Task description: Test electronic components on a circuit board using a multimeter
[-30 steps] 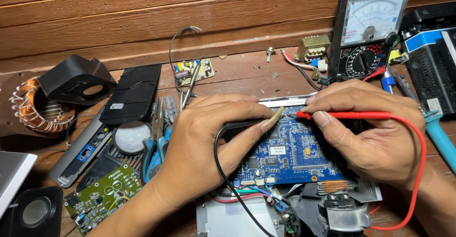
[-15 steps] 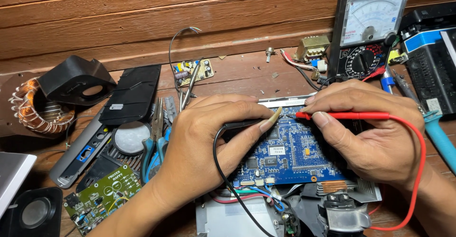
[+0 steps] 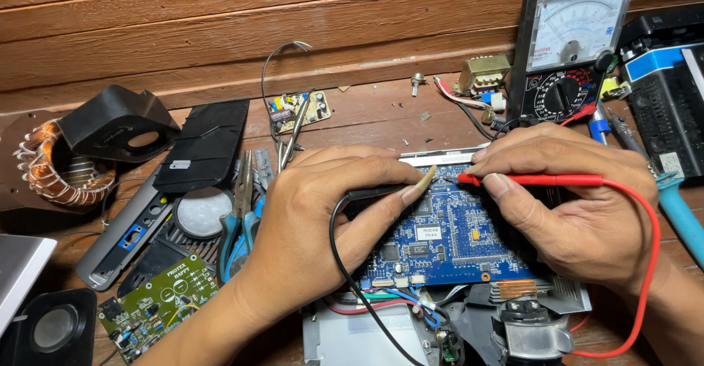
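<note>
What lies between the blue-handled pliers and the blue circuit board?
The left hand, holding the black probe, lies between the pliers and the blue circuit board, seen in the head view.

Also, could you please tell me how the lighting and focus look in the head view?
Head view: soft, even light, sharp throughout; faint shadows under the left hand and right hand on the blue circuit board; mild sheen on the meter face, no glare.

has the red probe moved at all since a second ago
No. The red probe in the right hand keeps its tip at the same spot near the top edge of the blue circuit board, below the analog multimeter.
</note>
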